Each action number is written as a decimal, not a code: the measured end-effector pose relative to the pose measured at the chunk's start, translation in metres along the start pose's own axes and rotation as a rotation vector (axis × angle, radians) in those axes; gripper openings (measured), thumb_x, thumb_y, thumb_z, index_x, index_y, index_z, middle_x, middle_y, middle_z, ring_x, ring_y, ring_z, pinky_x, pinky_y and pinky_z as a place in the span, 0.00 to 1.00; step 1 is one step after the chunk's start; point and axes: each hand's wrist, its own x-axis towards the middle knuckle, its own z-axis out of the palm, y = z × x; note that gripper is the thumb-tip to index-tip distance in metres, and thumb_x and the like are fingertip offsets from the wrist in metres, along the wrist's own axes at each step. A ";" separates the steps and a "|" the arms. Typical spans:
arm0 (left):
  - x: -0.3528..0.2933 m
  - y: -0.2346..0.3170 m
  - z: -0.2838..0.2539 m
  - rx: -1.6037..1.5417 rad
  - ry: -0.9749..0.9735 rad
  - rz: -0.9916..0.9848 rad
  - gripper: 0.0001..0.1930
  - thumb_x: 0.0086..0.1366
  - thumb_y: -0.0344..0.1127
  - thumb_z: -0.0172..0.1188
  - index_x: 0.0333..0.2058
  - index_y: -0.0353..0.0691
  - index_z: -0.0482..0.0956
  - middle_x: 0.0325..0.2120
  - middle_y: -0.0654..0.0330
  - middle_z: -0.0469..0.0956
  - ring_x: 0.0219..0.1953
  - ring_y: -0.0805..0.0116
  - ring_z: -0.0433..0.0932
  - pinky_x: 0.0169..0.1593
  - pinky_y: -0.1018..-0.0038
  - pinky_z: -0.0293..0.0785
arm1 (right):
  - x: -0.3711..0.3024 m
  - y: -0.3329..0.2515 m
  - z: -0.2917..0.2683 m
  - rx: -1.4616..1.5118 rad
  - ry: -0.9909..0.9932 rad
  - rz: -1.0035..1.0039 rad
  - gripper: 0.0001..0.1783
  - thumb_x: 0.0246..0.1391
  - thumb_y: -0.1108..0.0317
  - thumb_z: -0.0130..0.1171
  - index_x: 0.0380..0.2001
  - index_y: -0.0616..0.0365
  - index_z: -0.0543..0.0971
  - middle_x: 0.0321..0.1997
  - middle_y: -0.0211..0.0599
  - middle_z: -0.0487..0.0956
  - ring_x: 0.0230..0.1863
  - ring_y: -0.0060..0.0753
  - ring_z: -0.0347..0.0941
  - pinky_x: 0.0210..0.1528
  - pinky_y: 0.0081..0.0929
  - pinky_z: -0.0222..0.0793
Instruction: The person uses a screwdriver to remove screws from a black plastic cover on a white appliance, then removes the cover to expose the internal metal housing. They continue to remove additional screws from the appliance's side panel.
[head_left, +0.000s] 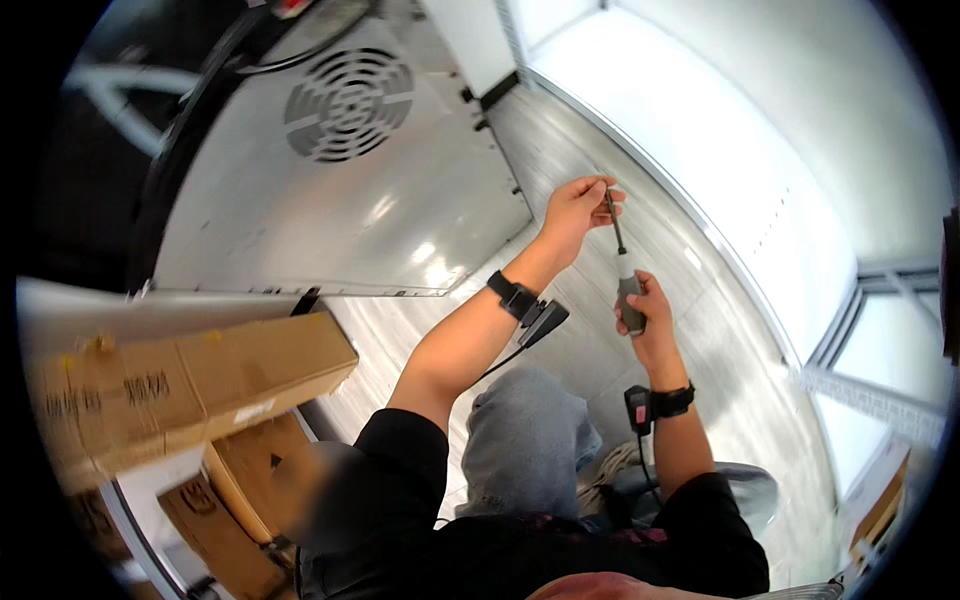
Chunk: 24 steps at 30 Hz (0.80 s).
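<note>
A screwdriver [619, 232] with a grey handle and a long dark shaft stands out in front of me, its tip pointing away. My right hand [652, 312] is wrapped round the handle. At the tip end, my left hand [580, 215] has thumb and forefinger pinched together, the other fingers curled beside the shaft. Whatever small thing may be between those fingertips is too small to make out. Left of my left hand is a shiny metal panel [300, 225] with a round slotted vent [349, 105]; neither hand touches it.
Long cardboard boxes [270, 362] are stacked at the lower left. A bright white panel in a metal frame [680, 195] runs along the right. My bent knee [525, 440] is below my hands, over a pale wood-look floor [385, 335]. A dark strap with a small device circles each wrist.
</note>
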 end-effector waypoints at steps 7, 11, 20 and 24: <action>-0.097 0.049 -0.037 0.039 0.233 0.164 0.11 0.69 0.34 0.46 0.44 0.37 0.72 0.37 0.58 0.78 0.35 0.71 0.77 0.37 0.76 0.76 | -0.030 0.011 0.036 0.137 -0.437 0.064 0.25 0.43 0.77 0.51 0.49 0.59 0.63 0.34 0.41 0.70 0.29 0.29 0.68 0.23 0.24 0.64; -0.174 0.078 -0.051 -0.040 0.386 0.263 0.10 0.69 0.35 0.46 0.44 0.37 0.71 0.36 0.58 0.78 0.33 0.71 0.78 0.36 0.77 0.76 | -0.075 -0.004 0.075 -0.057 -0.626 -0.006 0.19 0.53 0.73 0.50 0.49 0.59 0.65 0.36 0.41 0.73 0.27 0.24 0.68 0.25 0.24 0.64; -0.269 0.130 -0.080 -0.244 0.458 0.483 0.13 0.69 0.36 0.46 0.46 0.36 0.70 0.34 0.58 0.77 0.31 0.71 0.78 0.35 0.76 0.76 | -0.132 -0.020 0.172 -0.401 -0.765 -0.183 0.24 0.55 0.69 0.54 0.55 0.56 0.60 0.40 0.39 0.76 0.26 0.11 0.65 0.19 0.12 0.59; -0.284 0.149 -0.117 -0.285 0.421 0.562 0.15 0.69 0.36 0.46 0.48 0.34 0.71 0.34 0.58 0.77 0.32 0.70 0.77 0.36 0.78 0.76 | -0.138 -0.004 0.219 -0.449 -0.757 -0.197 0.25 0.55 0.69 0.54 0.55 0.56 0.60 0.41 0.41 0.77 0.25 0.11 0.65 0.19 0.12 0.60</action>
